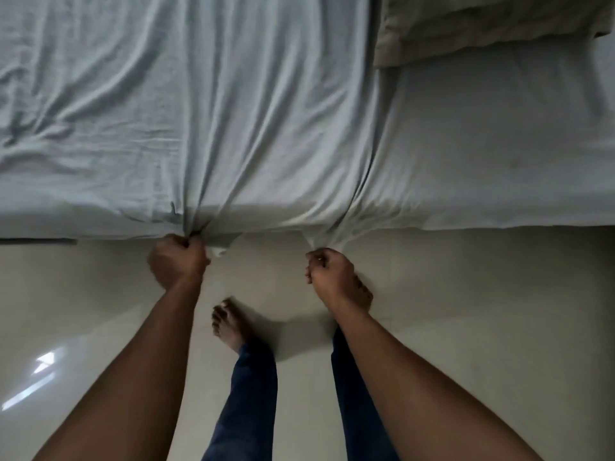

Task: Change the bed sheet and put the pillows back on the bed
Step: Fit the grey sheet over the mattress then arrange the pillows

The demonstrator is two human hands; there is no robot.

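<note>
A pale blue-grey bed sheet [266, 111] covers the bed across the upper half of the head view, wrinkled on the left and pulled into taut folds toward the near edge. My left hand [178, 259] is closed around a bunch of the sheet's edge just past the bed's side. My right hand [331, 276] grips another bunch of the same edge further right. A beige pillow [482, 24] lies on the bed at the top right, partly cut off by the frame.
A glossy light floor [482, 311] runs along the bed's near side, with a window glare at the lower left. My bare feet and blue trouser legs [253, 394] stand close to the bed between my arms.
</note>
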